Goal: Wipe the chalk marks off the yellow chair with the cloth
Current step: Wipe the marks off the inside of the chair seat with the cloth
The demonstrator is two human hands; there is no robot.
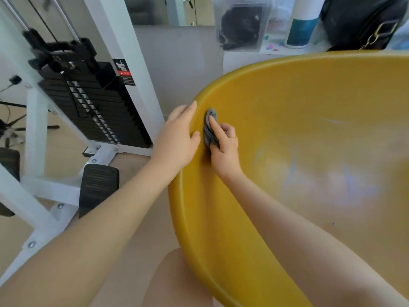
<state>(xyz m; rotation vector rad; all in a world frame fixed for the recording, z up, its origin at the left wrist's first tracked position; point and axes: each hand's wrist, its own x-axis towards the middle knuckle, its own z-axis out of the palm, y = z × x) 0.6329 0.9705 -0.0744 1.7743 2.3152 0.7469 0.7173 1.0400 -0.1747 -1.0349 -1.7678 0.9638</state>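
Note:
The yellow chair [298,103] fills the right half of the view as a big curved shell. Faint blue and white chalk smears [345,180] show across the middle of its seat. My right hand [223,147] grips a bunched grey cloth [209,127] and presses it with the index finger against the inside of the shell, just under the left rim. My left hand [179,136] lies over the outside of that rim, fingers fairly straight and thumb on the rim, right beside the cloth.
A white weight machine [88,100] with a black plate stack stands on the floor to the left, with black foot pads [98,187] low down. Behind the chair a shelf holds a clear plastic box [241,23], a white and teal cylinder [303,25] and a black bag [363,21].

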